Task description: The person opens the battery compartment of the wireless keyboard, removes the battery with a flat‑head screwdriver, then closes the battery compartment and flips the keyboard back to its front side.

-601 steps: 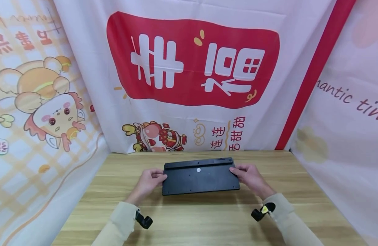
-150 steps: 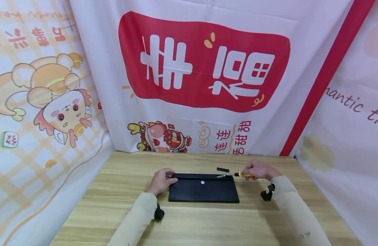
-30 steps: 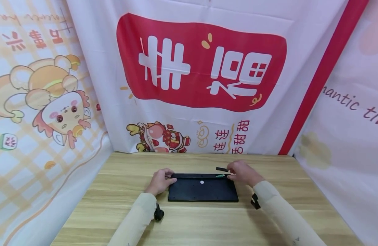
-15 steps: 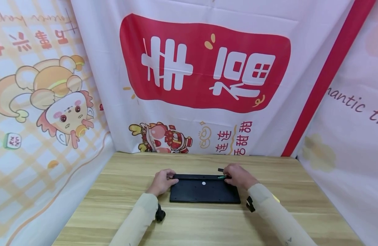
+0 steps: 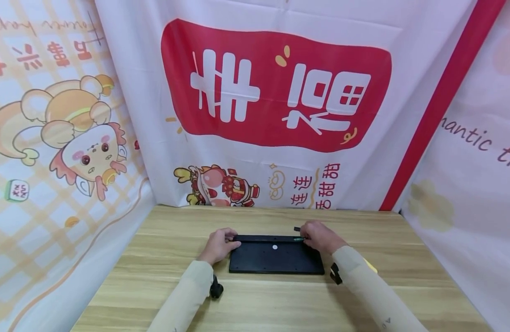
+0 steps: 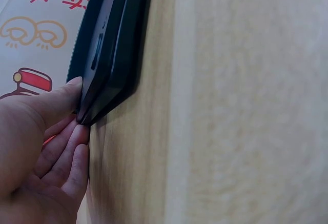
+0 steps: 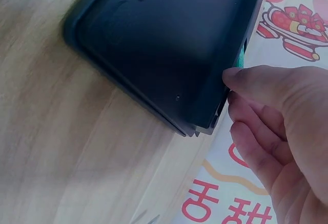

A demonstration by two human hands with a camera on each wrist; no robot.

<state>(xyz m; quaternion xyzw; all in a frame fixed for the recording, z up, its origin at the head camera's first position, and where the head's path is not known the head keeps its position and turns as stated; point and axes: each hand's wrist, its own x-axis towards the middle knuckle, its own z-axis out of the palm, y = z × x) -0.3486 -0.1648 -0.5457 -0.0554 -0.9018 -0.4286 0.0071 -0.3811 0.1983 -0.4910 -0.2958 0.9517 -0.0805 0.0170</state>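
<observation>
A black keyboard (image 5: 275,258) lies underside up on the table, with its raised ridge along the far edge. My left hand (image 5: 218,245) pinches its far left corner, thumb above and fingers beneath, as the left wrist view shows. At the ridge's right end, a green battery (image 5: 298,239) shows in the compartment. My right hand (image 5: 321,236) has its thumb and curled index finger around the battery's right end, which they hide. In the right wrist view a sliver of the battery (image 7: 240,59) appears beyond the thumb. A small black battery cover (image 5: 297,228) lies behind, partly hidden by the right hand.
A yellow-handled tool (image 5: 370,266) lies on the wooden table (image 5: 255,304), mostly hidden by the right forearm. Printed cloth (image 5: 275,87) hangs behind and at both sides.
Twenty seconds ago both hands held the keyboard raised; five seconds ago the right hand worked a yellow-handled screwdriver at the battery. The screwdriver has been put down, and the right hand has moved left to the battery.
</observation>
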